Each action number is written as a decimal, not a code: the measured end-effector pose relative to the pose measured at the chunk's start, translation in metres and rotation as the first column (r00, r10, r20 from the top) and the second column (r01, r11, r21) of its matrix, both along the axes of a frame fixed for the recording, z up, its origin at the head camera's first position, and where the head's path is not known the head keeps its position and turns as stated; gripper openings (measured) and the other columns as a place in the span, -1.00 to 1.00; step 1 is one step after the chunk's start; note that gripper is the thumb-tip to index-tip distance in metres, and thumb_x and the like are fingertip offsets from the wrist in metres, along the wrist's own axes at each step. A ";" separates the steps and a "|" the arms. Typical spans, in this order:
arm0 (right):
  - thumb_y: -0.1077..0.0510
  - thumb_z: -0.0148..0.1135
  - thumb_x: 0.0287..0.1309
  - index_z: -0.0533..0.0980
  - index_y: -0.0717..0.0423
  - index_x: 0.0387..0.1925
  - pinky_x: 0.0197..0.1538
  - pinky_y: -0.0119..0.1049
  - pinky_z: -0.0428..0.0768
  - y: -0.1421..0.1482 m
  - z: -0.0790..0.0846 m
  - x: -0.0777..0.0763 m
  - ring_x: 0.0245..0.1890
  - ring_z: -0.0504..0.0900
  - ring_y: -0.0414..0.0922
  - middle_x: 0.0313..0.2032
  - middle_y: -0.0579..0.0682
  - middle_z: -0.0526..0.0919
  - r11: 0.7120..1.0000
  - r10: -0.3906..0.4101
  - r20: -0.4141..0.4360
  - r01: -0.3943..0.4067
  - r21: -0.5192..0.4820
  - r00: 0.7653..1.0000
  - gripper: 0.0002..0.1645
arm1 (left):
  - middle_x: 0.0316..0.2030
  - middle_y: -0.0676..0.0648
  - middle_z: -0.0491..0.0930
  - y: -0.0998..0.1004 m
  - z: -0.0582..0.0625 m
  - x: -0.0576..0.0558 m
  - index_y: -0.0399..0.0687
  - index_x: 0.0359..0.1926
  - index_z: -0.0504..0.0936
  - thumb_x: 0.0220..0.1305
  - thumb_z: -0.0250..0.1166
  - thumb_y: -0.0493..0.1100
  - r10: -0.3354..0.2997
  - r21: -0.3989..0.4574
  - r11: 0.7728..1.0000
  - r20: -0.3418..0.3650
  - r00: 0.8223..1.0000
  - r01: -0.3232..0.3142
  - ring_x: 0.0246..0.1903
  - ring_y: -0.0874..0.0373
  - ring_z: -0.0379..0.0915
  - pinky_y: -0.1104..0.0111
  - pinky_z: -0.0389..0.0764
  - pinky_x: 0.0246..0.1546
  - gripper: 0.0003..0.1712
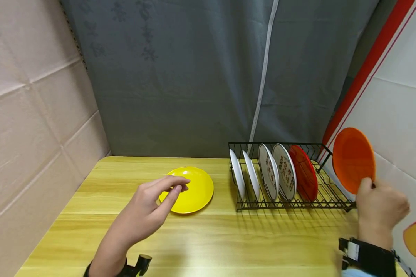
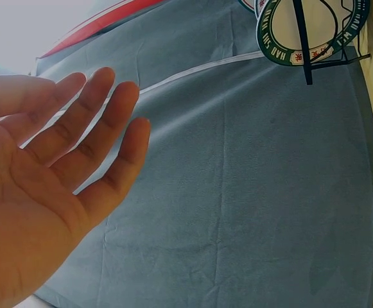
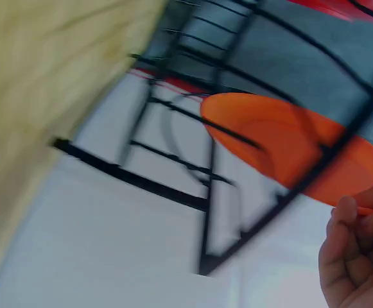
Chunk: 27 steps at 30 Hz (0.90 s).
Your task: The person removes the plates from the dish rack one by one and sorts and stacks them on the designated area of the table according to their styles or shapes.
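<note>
An orange plate [image 1: 354, 159] is pinched at its lower edge by my right hand [image 1: 381, 206], held up at the right end of the black dish rack [image 1: 294, 207]. In the right wrist view the orange plate [image 3: 289, 144] shows behind the blurred rack wires, with thumb and fingers at its rim. My left hand [image 1: 149, 209] hovers over the near left part of a yellow plate [image 1: 195, 192] that lies on the table. Nothing is in the left hand; its fingers are loosely bent, and the left wrist view shows the bare palm [image 2: 32, 224].
Standing in the rack are two white plates [image 1: 237, 175], two patterned plates [image 1: 286, 173] and a red plate [image 1: 303, 173]. The wooden table [image 1: 211, 242] meets a grey curtain [image 1: 180, 96] at the back. White covered walls rise at left and right.
</note>
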State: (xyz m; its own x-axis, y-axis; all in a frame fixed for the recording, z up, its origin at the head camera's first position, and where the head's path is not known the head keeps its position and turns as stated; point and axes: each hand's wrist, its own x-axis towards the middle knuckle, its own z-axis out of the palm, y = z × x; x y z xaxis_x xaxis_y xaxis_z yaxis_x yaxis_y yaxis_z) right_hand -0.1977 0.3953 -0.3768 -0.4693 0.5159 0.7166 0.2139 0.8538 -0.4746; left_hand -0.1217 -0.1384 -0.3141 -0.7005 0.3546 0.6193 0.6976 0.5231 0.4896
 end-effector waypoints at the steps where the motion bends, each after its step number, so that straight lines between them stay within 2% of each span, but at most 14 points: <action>1: 0.08 -0.08 0.51 0.52 0.55 -0.57 -0.45 -0.02 0.18 -0.003 0.005 0.003 -0.35 0.51 0.59 -0.42 0.60 0.61 1.000 0.006 -0.046 -0.007 -0.005 0.999 -0.34 | -0.12 0.13 0.75 0.000 0.000 -0.001 -0.05 0.06 0.73 0.48 0.27 -0.38 0.000 0.002 1.000 -0.004 1.000 0.000 -0.12 0.26 0.71 0.37 0.78 0.04 -0.74; 2: 0.08 -0.06 0.53 0.47 0.54 -0.63 -0.36 -0.04 0.29 -0.006 0.012 0.006 -0.36 0.50 0.56 -0.45 0.59 0.59 1.000 0.017 -0.093 -0.020 -0.024 0.996 -0.32 | -0.12 0.12 0.75 0.000 0.000 -0.001 -0.05 0.06 0.73 0.48 0.27 -0.39 0.000 0.004 1.000 -0.007 1.000 0.000 -0.11 0.25 0.71 0.38 0.78 0.04 -0.74; 5: 0.00 0.02 0.57 0.48 0.28 -0.71 -0.10 -0.39 0.40 -0.020 0.034 0.017 -0.58 0.60 -0.05 -0.74 0.02 0.58 0.978 0.044 -0.186 -0.080 -0.191 0.982 -0.31 | -0.11 0.11 0.75 0.000 0.000 -0.003 -0.06 0.06 0.73 0.47 0.27 -0.40 -0.002 0.016 1.000 -0.014 1.000 0.003 -0.11 0.24 0.71 0.39 0.77 0.04 -0.73; 7: -0.03 0.07 0.59 0.52 -0.02 -0.66 -0.06 -0.69 0.44 -0.032 0.049 0.024 -0.64 0.50 -0.45 -0.74 -0.39 0.50 0.930 0.071 -0.254 -0.156 -0.333 0.965 -0.42 | -0.11 0.11 0.76 0.000 -0.001 -0.004 -0.06 0.05 0.73 0.47 0.26 -0.41 -0.006 0.029 1.000 -0.017 1.000 0.006 -0.10 0.24 0.71 0.39 0.77 0.04 -0.73; 9: -0.05 0.11 0.58 0.54 -0.31 -0.52 -0.37 -0.84 0.39 -0.045 0.062 0.031 -0.68 0.39 -0.69 -0.64 -0.69 0.43 0.855 0.098 -0.320 -0.244 -0.458 0.942 -0.58 | -0.11 0.10 0.76 0.001 -0.002 -0.005 -0.07 0.05 0.73 0.47 0.26 -0.40 -0.009 0.041 0.999 -0.018 1.000 0.010 -0.10 0.24 0.71 0.41 0.77 0.05 -0.73; 10: -0.04 0.12 0.58 0.52 -0.42 -0.43 -0.49 -0.78 0.45 -0.051 0.067 0.033 -0.70 0.47 -0.64 -0.60 -0.62 0.52 0.820 0.121 -0.353 -0.294 -0.492 0.928 -0.66 | -0.11 0.10 0.76 0.002 -0.003 -0.005 -0.07 0.05 0.73 0.47 0.26 -0.40 -0.011 0.048 0.999 -0.017 1.000 0.011 -0.11 0.22 0.72 0.41 0.76 0.05 -0.74; 12: 0.01 0.18 0.56 0.60 -0.24 -0.43 -0.54 -0.69 0.52 -0.063 0.074 0.036 -0.68 0.59 -0.52 -0.51 -0.45 0.66 0.741 0.171 -0.461 -0.422 -0.523 0.871 -0.67 | -0.11 0.10 0.76 0.002 -0.004 -0.006 -0.06 0.06 0.73 0.48 0.26 -0.39 -0.010 0.063 0.998 -0.004 1.000 0.011 -0.11 0.23 0.71 0.42 0.76 0.02 -0.74; 15: 0.06 0.26 0.52 0.73 0.07 -0.31 -0.54 -0.59 0.60 -0.081 0.077 0.036 -0.57 0.71 -0.35 -0.32 -0.18 0.77 0.574 0.241 -0.605 -0.614 -0.542 0.759 -0.72 | -0.09 0.10 0.78 0.002 -0.005 -0.006 -0.04 0.09 0.73 0.49 0.27 -0.37 -0.001 0.099 0.995 0.036 0.999 -0.002 -0.11 0.23 0.73 0.40 0.77 0.01 -0.73; 17: 0.09 0.33 0.47 0.76 0.29 -0.15 -0.43 -0.56 0.69 -0.094 0.077 0.035 -0.41 0.78 -0.23 -0.17 -0.01 0.78 0.416 0.253 -0.696 -0.725 -0.549 0.672 -0.71 | -0.07 0.08 0.78 0.003 -0.005 -0.006 -0.03 0.11 0.72 0.49 0.27 -0.36 0.003 0.143 0.990 0.066 0.998 -0.013 -0.11 0.21 0.74 0.39 0.77 -0.01 -0.71; 19: 0.09 0.35 0.46 0.73 0.34 0.01 -0.31 -0.51 0.75 -0.109 0.077 0.036 -0.31 0.79 -0.14 -0.09 0.07 0.76 0.289 0.265 -0.730 -0.774 -0.563 0.630 -0.64 | -0.05 0.05 0.78 0.004 -0.005 -0.007 -0.04 0.14 0.71 0.50 0.26 -0.36 -0.011 0.211 0.977 0.106 0.994 -0.012 -0.11 0.18 0.74 0.38 0.77 -0.02 -0.70; 20: 0.10 0.35 0.45 0.71 0.37 0.05 -0.24 -0.47 0.78 -0.117 0.076 0.036 -0.25 0.80 -0.12 -0.07 0.10 0.76 0.244 0.282 -0.738 -0.790 -0.562 0.613 -0.62 | -0.05 0.02 0.77 0.006 -0.005 -0.008 -0.06 0.16 0.69 0.51 0.25 -0.35 -0.024 0.249 0.969 0.124 0.992 -0.008 -0.12 0.16 0.74 0.37 0.77 -0.05 -0.70; 22: 0.10 0.35 0.45 0.69 0.43 0.02 -0.21 -0.39 0.80 -0.133 0.075 0.037 -0.24 0.82 -0.10 -0.09 0.13 0.77 0.171 0.329 -0.741 -0.809 -0.563 0.585 -0.60 | -0.03 -0.03 0.75 0.009 -0.006 -0.010 -0.08 0.21 0.66 0.54 0.22 -0.34 -0.058 0.325 0.946 0.167 0.984 0.000 -0.16 0.15 0.72 0.37 0.77 -0.13 -0.69; 25: 0.10 0.27 0.51 0.68 0.42 -0.02 -0.26 -0.35 0.81 -0.156 0.071 0.041 -0.31 0.83 -0.09 -0.20 0.14 0.76 0.133 0.437 -0.699 -0.809 -0.573 0.567 -0.62 | 0.02 -0.11 0.70 0.016 -0.009 -0.012 -0.09 0.29 0.58 0.59 0.16 -0.31 -0.124 0.410 0.912 0.226 0.966 0.021 -0.21 0.13 0.69 0.36 0.75 -0.23 -0.66; 27: 0.09 0.22 0.55 0.69 0.38 -0.04 -0.30 -0.33 0.81 -0.168 0.069 0.048 -0.38 0.82 -0.10 -0.26 0.12 0.74 0.137 0.510 -0.645 -0.795 -0.591 0.568 -0.63 | 0.06 -0.16 0.68 0.021 -0.011 -0.012 -0.09 0.35 0.52 0.63 0.11 -0.28 -0.164 0.438 0.898 0.250 0.954 0.039 -0.23 0.11 0.68 0.35 0.73 -0.27 -0.63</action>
State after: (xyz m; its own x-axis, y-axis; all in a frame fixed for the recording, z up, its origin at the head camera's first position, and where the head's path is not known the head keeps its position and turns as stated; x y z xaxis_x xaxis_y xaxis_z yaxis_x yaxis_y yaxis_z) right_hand -0.1499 0.2271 -0.3083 -0.8295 0.4395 0.3445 -0.4559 -0.1766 -0.8724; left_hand -0.1340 -0.1178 -0.3246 -0.8381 0.1805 0.5147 0.5410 0.1554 0.8265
